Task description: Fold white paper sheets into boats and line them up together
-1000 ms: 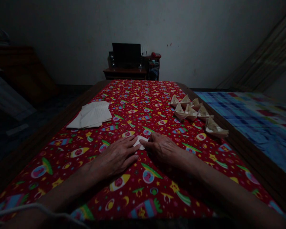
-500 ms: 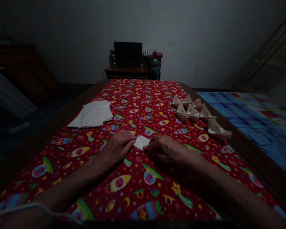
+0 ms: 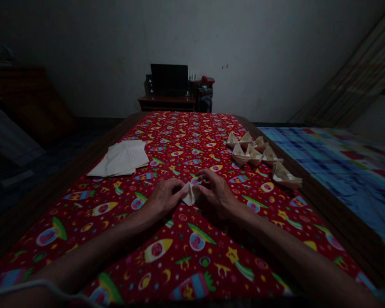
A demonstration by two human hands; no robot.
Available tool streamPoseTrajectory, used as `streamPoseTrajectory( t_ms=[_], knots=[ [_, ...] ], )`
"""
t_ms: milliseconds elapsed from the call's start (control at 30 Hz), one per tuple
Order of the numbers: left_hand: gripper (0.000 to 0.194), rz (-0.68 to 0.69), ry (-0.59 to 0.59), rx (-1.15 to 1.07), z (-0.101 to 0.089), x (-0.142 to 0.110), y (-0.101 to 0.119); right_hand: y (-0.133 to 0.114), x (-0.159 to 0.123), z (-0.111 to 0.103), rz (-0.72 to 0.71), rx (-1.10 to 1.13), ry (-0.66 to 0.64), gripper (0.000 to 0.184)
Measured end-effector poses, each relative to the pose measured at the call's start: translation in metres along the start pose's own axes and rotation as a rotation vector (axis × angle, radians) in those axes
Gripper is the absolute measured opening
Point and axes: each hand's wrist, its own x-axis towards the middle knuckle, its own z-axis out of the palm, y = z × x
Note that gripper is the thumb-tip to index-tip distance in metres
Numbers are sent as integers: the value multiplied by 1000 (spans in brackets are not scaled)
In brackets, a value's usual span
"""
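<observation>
Between my two hands is a small folded piece of white paper (image 3: 190, 196), a crease running down its middle. My left hand (image 3: 165, 196) pinches its left edge between thumb and fingers. On the other edge, my right hand (image 3: 215, 191) has its thumb against the paper, with the index finger arched above and behind it. To the right, several folded paper boats (image 3: 253, 153) stand in a cluster, and one paper boat (image 3: 286, 175) sits a little nearer to me. A stack of paper sheets (image 3: 120, 158) lies at the left.
The long table (image 3: 51, 194) bears a red patterned cloth (image 3: 186, 248). Beyond its far end stand a dark monitor (image 3: 169, 80) and a small cabinet. A plaid-covered surface (image 3: 327, 171) runs along the right. A pale cable (image 3: 41, 283) crosses my left forearm.
The paper has gone from lying flatter to being raised and creased between my hands. My right fingers have lifted and arched over it. The whole view has shifted slightly.
</observation>
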Motion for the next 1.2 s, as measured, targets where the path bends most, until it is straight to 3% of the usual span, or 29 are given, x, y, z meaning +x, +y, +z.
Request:
streamPoseTrajectory(
  t_ms=[133, 367, 633, 933, 1200],
  knots=[
    [17, 122, 49, -30, 2, 0, 4, -4, 6, 1, -21, 51, -39, 8],
    [16, 250, 168, 38, 0, 1, 11, -9, 4, -1, -57, 18, -47, 14],
    [18, 267, 186, 79, -8, -3, 14, -19, -1, -4, -79, -84, -53, 15],
    [20, 155, 204, -48, -7, -7, 9, -22, -1, -5, -114, -125, -38, 14],
    [14, 227, 183, -40, -8, -5, 16, -28, -4, -7, -151, -120, -71, 15]
  ],
)
